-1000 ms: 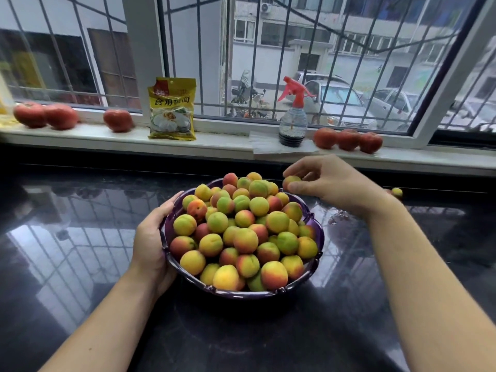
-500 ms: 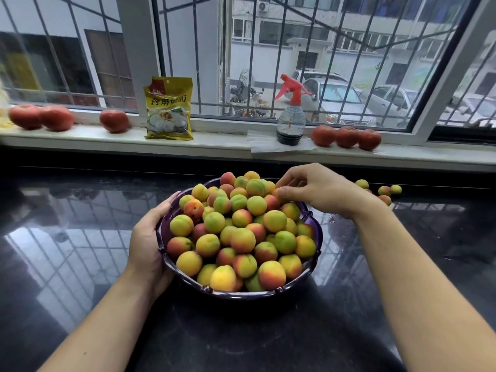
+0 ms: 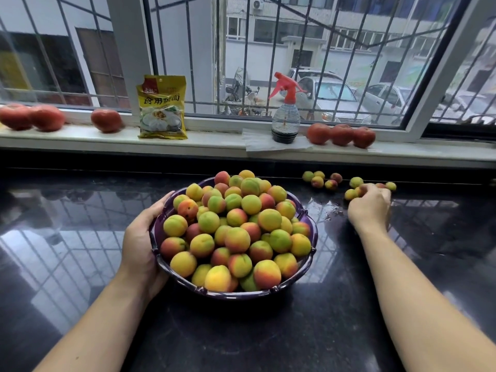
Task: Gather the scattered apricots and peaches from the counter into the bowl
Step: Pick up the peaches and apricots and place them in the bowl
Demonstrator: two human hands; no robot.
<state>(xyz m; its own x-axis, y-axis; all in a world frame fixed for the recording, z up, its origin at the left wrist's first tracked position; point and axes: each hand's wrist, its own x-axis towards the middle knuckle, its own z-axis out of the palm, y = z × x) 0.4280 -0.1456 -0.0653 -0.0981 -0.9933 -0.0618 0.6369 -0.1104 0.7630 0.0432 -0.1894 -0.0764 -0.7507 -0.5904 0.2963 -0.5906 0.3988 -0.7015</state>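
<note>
The bowl [image 3: 308, 260] is seen at the centre of the black counter [image 3: 80, 264], a dark purple dish with a scalloped rim, heaped well above that rim with small round fruit [image 3: 236, 232] coloured yellow, green and blushed red. Half a second earlier the right hand [image 3: 369, 208] was held over the bowl's 1 o'clock rim; it is now found away from the bowl, at about 2 o'clock from it, laid over a cluster of loose fruit [image 3: 350, 194] at the back of the counter. Its fingers are curled down among those pieces, and whether one is actually gripped cannot be told, since the fingertips are blurred and partly hidden. A second loose group [image 3: 319, 179] lies just to the left of that cluster, apart from the hand. The left hand [image 3: 139, 237] is kept where it was, its palm and curled fingers wrapped round the bowl's wall at 9 o'clock.

On the white sill [image 3: 214, 146] at 12 o'clock a yellow packet [image 3: 162, 107] is stood upright; Chinese characters are printed across it, of which 食用 can be read and the rest is unclear. A spray bottle [image 3: 285, 114] with a red trigger is placed to its right on a sheet of paper [image 3: 257, 142]. Tomatoes [image 3: 341, 135] are lined up right of the bottle, and more tomatoes [image 3: 106, 120] at 10 o'clock.
</note>
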